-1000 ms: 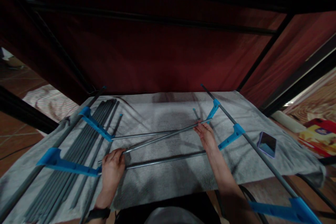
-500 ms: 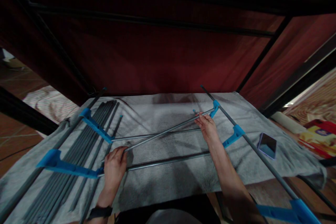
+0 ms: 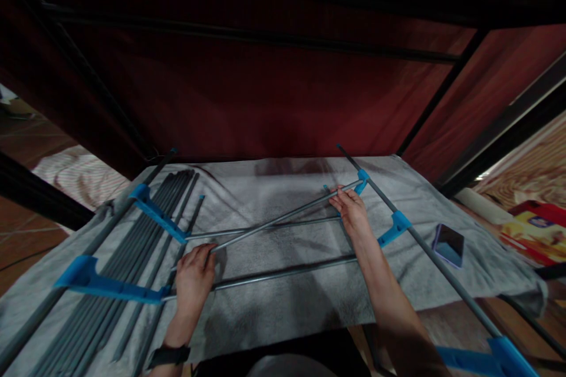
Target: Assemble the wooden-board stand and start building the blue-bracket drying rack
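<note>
Metal rod (image 3: pixel 283 217) tilted steeper, fuzzy cloth (image 3: pixel 260 185)

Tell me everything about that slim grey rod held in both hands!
The slim grey metal-looking rod is straight and faintly shiny. It slants, right end higher in the picture, crossing in front of another thin grey rod. The bare left hand holds it near its left end, the bare right hand near its right, which reaches a bright blue plastic-looking bracket; whether it is seated is unclear.
</note>
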Available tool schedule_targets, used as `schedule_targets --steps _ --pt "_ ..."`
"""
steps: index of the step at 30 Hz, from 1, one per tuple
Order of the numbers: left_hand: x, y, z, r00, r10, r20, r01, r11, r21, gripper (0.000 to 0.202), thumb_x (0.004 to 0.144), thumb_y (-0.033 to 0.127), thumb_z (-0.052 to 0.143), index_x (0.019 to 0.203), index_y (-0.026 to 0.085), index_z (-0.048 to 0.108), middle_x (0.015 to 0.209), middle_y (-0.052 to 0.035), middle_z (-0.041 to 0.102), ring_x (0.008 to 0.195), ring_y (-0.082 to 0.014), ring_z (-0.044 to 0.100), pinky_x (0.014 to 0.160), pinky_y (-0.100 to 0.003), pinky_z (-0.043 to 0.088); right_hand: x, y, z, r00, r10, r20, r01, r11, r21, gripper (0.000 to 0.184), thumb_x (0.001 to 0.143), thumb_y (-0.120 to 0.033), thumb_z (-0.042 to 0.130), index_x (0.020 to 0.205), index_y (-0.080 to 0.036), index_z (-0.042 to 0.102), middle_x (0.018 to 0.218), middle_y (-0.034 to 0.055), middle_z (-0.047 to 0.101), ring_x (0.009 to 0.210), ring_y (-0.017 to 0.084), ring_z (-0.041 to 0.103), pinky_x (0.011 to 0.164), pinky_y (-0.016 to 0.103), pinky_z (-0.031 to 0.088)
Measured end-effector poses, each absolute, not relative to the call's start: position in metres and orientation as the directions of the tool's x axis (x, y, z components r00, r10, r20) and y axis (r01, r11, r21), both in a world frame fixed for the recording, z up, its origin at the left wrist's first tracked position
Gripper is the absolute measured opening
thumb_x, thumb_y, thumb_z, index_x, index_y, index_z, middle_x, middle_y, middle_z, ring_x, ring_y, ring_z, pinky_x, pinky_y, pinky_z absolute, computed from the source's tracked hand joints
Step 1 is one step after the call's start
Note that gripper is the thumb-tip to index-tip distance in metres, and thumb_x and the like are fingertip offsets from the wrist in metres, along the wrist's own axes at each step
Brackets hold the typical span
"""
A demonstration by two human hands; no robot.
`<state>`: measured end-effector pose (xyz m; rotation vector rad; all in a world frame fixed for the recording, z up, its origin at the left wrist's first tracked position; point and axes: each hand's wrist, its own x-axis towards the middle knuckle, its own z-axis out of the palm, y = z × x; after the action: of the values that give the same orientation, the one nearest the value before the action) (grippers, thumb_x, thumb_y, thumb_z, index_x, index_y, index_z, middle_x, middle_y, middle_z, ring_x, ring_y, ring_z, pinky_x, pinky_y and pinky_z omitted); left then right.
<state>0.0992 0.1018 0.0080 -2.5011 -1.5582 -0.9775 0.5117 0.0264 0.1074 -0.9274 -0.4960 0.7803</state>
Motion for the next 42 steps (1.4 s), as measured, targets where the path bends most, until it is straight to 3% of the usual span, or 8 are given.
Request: schedule_targets --steps 16,24,31,42 --pt "0.095 0.102 0.013 0.310 0.787 0.534 0.823 -0.503 0.263 0.029 0.092 0.028 0.042 0.105 0.017 0.066 0.103 -0.0093 0.071 0.098 -0.0272 0.065 0.088 -0.040 0.044 0.514 0.025 0.097 0.607 0.795 -0.008 -0.394 0.292 -0.872 0.025 0.064 -0.034 0.086 0.077 -0.022 0.068 0.084 -0.0012 0.072 0.069 0.012 0.066 0.073 0.027 0.057" --pt "0.087 0.096 0.002 0.335 0.819 0.467 0.836 -0.487 0.254 0.031 0.090 0.025 0.042 0.105 0.018 0.067 0.102 -0.0088 0.073 0.098 -0.0263 0.065 0.089 -0.039 0.043 0.505 0.013 0.065 0.603 0.785 -0.140 -0.467 0.206 -0.860 0.028 0.057 -0.029 0.088 0.077 -0.024 0.068 0.072 -0.0036 0.068 0.066 0.012 0.065 0.070 0.028 0.059" --pt "0.087 0.101 0.000 0.313 0.815 0.488 0.819 -0.492 0.296 0.029 0.089 0.027 0.044 0.106 0.019 0.066 0.102 -0.0086 0.072 0.095 -0.0257 0.066 0.088 -0.039 0.046 0.505 0.022 0.083 0.605 0.793 -0.069 -0.439 0.260 -0.860 0.022 0.064 -0.029 0.084 0.078 -0.023 0.068 0.075 -0.0027 0.070 0.067 0.012 0.064 0.071 0.028 0.056" --pt "0.094 0.106 0.004 0.312 0.802 0.510 0.804 -0.509 0.309 0.029 0.091 0.029 0.044 0.106 0.019 0.067 0.103 -0.0088 0.071 0.097 -0.0270 0.065 0.088 -0.040 0.046 0.511 0.025 0.105 0.627 0.779 -0.008 -0.387 0.303 -0.871 0.025 0.064 -0.034 0.085 0.073 -0.023 0.064 0.084 -0.0028 0.071 0.068 0.011 0.065 0.071 0.028 0.055"
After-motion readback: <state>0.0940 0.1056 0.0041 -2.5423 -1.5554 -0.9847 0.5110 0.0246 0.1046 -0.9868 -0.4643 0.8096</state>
